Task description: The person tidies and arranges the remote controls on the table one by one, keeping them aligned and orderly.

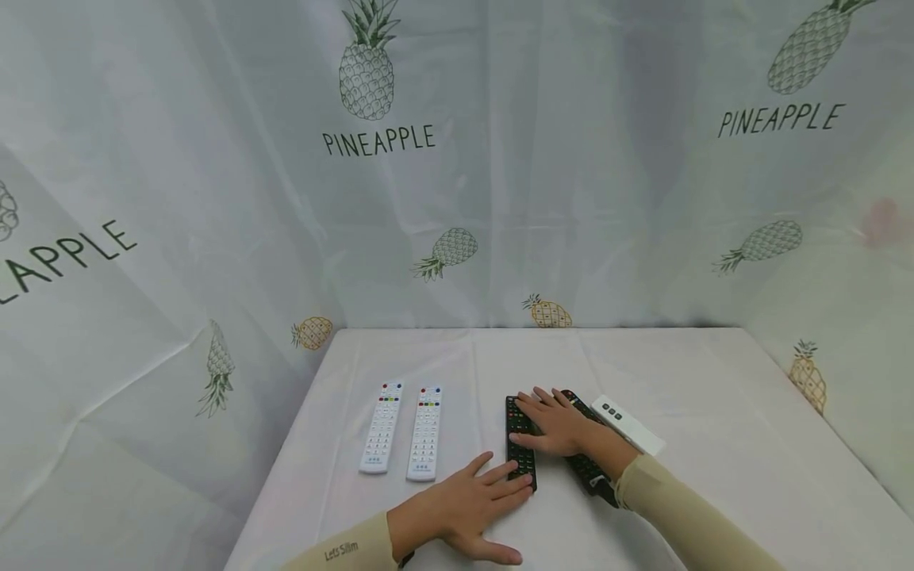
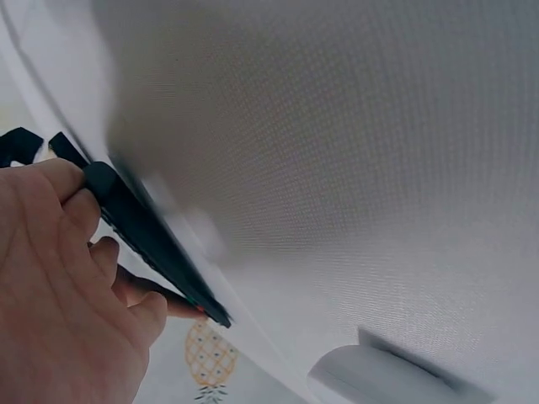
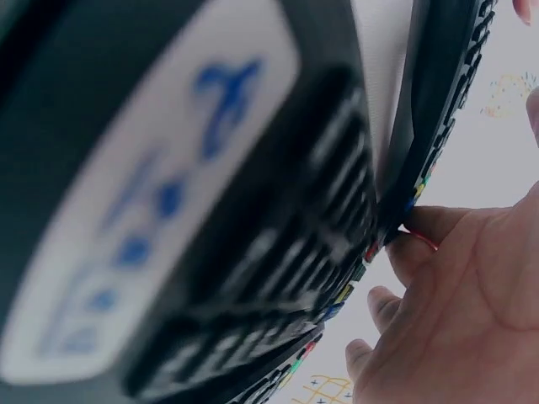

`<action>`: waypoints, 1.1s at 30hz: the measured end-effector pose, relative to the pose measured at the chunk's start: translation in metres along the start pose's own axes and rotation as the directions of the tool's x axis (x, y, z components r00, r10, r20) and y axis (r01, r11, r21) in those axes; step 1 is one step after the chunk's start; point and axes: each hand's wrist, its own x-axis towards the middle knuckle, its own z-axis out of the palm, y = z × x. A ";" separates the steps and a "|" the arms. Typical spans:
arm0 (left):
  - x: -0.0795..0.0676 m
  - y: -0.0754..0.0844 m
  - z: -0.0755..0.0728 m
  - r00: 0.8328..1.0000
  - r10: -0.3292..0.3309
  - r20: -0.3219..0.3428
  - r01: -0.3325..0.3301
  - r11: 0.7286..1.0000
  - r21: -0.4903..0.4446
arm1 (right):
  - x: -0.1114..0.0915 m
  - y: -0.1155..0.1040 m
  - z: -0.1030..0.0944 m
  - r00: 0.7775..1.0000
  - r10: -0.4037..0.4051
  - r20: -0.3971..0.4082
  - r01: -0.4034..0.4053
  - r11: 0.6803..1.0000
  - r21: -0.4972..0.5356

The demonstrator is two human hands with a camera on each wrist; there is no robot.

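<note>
My left hand lies with spread fingers, its fingertips touching the near end of a black remote control. In the left wrist view this remote shows edge-on beside the fingers. My right hand, fingers extended, rests over the far part of that remote and reaches across to another black remote control, slanted under the wrist. Close to the right wrist camera, a black remote with a blue-marked white label fills much of the view. The right hand partly hides both remotes.
Two white remote controls, one farther left and one nearer the middle, lie side by side. A white remote with three dark buttons lies slanted beyond the right forearm. A pineapple-print curtain hangs behind the white-covered table.
</note>
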 end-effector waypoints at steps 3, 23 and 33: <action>0.001 0.000 -0.001 1.000 0.001 0.011 -0.001 1.000 -0.008 | 0.000 0.002 0.002 1.000 0.005 0.000 -0.005 1.000 -0.003; -0.002 -0.007 0.003 1.000 -0.014 0.022 0.015 0.999 -0.049 | 0.008 -0.002 -0.002 0.998 0.010 0.059 -0.009 1.000 -0.015; -0.005 -0.008 -0.001 0.999 -0.030 0.040 0.033 0.995 -0.090 | 0.014 -0.008 -0.010 0.991 0.043 0.130 -0.037 0.998 -0.043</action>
